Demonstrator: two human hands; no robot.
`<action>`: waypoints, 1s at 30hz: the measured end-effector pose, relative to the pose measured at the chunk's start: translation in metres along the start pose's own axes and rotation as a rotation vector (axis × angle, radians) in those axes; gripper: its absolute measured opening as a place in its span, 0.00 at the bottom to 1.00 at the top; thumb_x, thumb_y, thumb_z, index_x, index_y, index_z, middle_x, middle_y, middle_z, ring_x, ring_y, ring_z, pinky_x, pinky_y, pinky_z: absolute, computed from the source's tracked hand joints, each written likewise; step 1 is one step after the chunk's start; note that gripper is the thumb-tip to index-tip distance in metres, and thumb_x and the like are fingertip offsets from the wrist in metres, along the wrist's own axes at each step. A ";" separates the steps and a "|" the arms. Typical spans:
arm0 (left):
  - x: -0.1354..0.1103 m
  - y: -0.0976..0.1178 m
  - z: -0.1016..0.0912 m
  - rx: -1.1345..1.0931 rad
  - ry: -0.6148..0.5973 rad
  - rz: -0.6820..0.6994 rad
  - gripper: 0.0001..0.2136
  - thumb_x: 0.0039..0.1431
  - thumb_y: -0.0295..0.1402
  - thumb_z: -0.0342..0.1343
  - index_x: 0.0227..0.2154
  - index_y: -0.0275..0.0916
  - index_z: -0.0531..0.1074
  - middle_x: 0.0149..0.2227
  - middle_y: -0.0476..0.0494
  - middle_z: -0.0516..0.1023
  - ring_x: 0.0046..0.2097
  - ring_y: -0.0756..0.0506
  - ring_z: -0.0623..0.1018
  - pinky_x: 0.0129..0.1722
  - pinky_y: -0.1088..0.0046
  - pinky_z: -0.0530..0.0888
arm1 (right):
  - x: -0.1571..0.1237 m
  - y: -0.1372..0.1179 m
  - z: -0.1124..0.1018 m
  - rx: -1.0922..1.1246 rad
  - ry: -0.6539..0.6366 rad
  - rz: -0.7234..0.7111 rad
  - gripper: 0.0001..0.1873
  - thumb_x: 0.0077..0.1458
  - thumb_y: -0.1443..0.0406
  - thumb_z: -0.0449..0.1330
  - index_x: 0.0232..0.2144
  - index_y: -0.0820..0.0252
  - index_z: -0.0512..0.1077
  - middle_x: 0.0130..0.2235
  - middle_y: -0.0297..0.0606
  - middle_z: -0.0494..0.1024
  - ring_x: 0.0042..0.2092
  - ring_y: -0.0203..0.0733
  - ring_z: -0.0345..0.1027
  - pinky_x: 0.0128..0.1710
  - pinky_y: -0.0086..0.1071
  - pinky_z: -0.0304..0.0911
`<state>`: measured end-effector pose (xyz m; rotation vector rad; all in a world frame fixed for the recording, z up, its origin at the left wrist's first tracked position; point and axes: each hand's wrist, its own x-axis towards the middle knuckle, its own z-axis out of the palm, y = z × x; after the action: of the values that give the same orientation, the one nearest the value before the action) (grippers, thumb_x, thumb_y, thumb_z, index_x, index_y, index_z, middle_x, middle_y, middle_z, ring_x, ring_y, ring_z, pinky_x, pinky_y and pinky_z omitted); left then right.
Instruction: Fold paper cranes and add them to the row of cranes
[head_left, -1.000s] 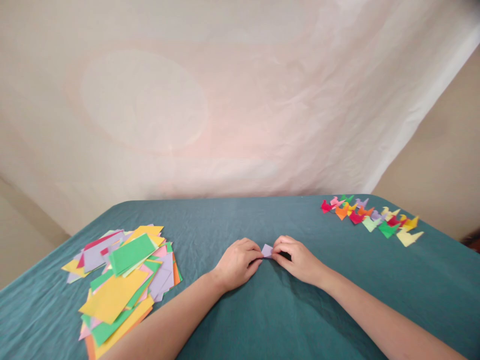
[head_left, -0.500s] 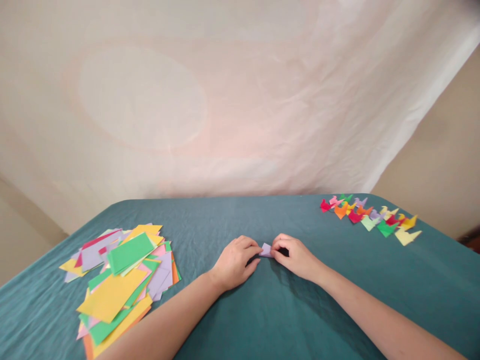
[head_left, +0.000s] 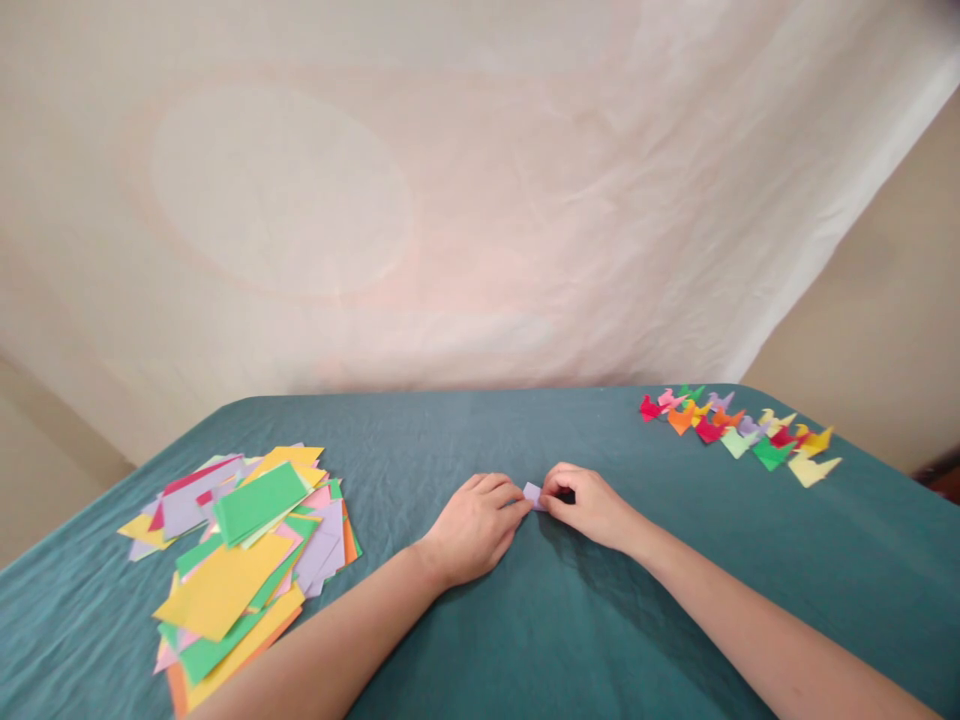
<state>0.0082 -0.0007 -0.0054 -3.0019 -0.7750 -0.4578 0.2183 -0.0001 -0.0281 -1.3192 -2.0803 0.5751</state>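
In the head view, I saw my left hand [head_left: 476, 525] and right hand [head_left: 589, 505] on the table [head_left: 525, 630], the fingers of both pinched on a small purple paper [head_left: 532, 494] between them. Loose coloured sheets [head_left: 240, 560] lay well left of the fingers, folded paper figures [head_left: 739, 435] well right.

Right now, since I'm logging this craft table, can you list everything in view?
lilac paper piece: one, lilac, table centre, pinched between both hands
paper sheets: many, overlapping, yellow, green, lilac, pink, orange, red, near-left pile
folded paper figures: over a dozen, mixed colours, far-right row
tablecloth: one, teal, over the table
backdrop sheet: one, cream, behind the table
left hand: one, left of the piece
right hand: one, right of it
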 end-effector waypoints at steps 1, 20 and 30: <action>0.000 0.000 0.000 0.009 -0.009 0.009 0.12 0.60 0.28 0.46 0.46 0.39 0.67 0.41 0.42 0.71 0.48 0.42 0.67 0.49 0.63 0.64 | 0.000 0.000 0.000 -0.002 0.001 0.000 0.06 0.50 0.68 0.57 0.22 0.59 0.70 0.29 0.35 0.72 0.31 0.37 0.66 0.33 0.30 0.61; 0.001 0.001 0.003 0.029 -0.022 -0.001 0.10 0.61 0.28 0.46 0.44 0.37 0.67 0.39 0.42 0.70 0.46 0.43 0.68 0.47 0.64 0.65 | 0.002 0.002 0.002 -0.019 -0.004 0.026 0.05 0.48 0.70 0.56 0.23 0.60 0.68 0.29 0.34 0.69 0.30 0.36 0.63 0.31 0.29 0.59; 0.001 0.001 0.004 0.029 -0.020 0.001 0.10 0.60 0.28 0.47 0.43 0.37 0.67 0.39 0.42 0.70 0.46 0.43 0.68 0.47 0.65 0.65 | 0.001 0.002 0.004 -0.015 0.002 0.015 0.05 0.48 0.71 0.56 0.22 0.59 0.65 0.30 0.34 0.68 0.31 0.36 0.63 0.32 0.30 0.60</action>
<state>0.0106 -0.0002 -0.0087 -2.9839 -0.7750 -0.4139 0.2169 0.0021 -0.0318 -1.3446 -2.0788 0.5658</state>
